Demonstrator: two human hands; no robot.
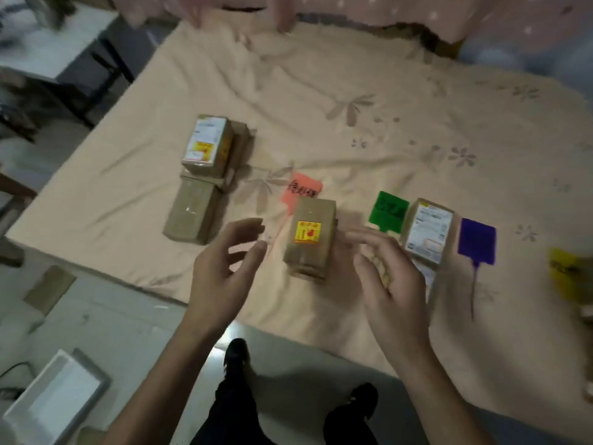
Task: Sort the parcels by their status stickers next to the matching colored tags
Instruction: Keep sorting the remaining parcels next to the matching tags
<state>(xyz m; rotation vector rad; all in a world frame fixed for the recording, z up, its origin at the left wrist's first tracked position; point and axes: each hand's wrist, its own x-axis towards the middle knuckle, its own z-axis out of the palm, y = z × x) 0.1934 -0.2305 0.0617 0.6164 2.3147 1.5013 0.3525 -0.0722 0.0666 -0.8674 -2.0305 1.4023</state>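
Note:
A brown parcel with a yellow-and-red sticker (309, 239) lies on the bed just below the red tag (300, 191). My left hand (224, 268) hovers open to its left, and my right hand (385, 277) hovers open to its right; neither touches it. Between the green tag (388, 210) and the purple tag (477, 240) stands a parcel with a white label (428, 231). A yellow tag (566, 264) sits at the far right edge, blurred. Further left, a parcel with a white and yellow label (207, 144) rests on other plain brown parcels (192, 213).
The peach floral bedsheet (353, 107) covers the bed, whose near edge runs diagonally by my legs. A white tray (54, 403) and a cardboard scrap (48, 289) lie on the floor at left. A white table (54, 43) stands at upper left.

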